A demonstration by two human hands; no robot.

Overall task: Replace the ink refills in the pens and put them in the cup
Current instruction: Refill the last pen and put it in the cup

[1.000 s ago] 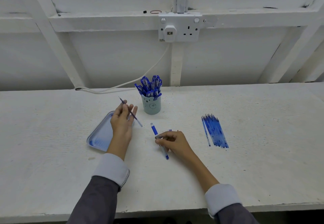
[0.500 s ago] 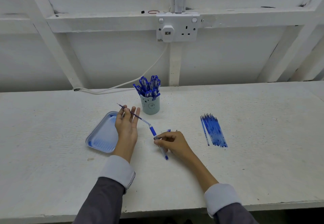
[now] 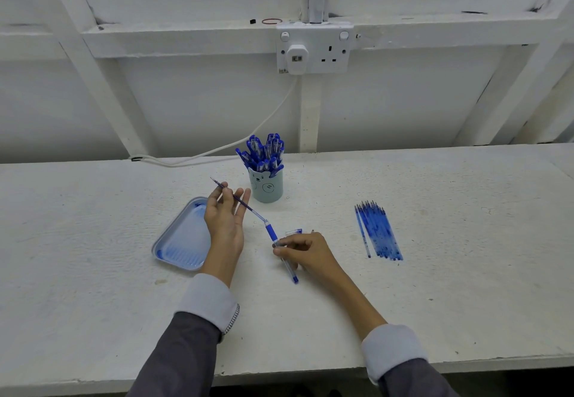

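On the white bench (image 3: 435, 303) I see a blue tray (image 3: 183, 241) left, the cup (image 3: 267, 190) of pens behind, spare refills (image 3: 377, 232) right. My right hand (image 3: 306, 250) grips the pen (image 3: 271, 232) on the bench; my left hand (image 3: 225, 219) pinches a refill (image 3: 243, 205) whose end meets the pen's front.

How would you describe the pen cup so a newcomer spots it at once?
Start at the white double wall socket; straight below it, on the white workbench, stands a pale teal cylindrical cup with a cartoon face. It is the only upright container, packed with blue-capped pens, unlike the flat light-blue tray on its left and the loose blue refills to its right.
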